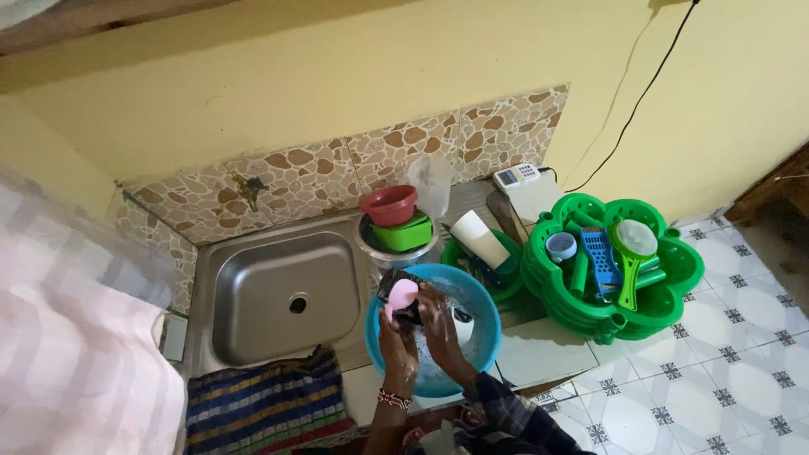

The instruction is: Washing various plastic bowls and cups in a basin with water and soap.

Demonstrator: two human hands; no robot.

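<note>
Hands (417,320) on dark dish (404,297)

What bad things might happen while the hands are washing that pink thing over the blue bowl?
The pink item looks wet and soapy in the left hand and right hand, so it might slip into the blue basin. That basin seems to overhang the counter's front edge, so a hard push may tip it. Splashes might also reach the white device with a cable nearby.
</note>
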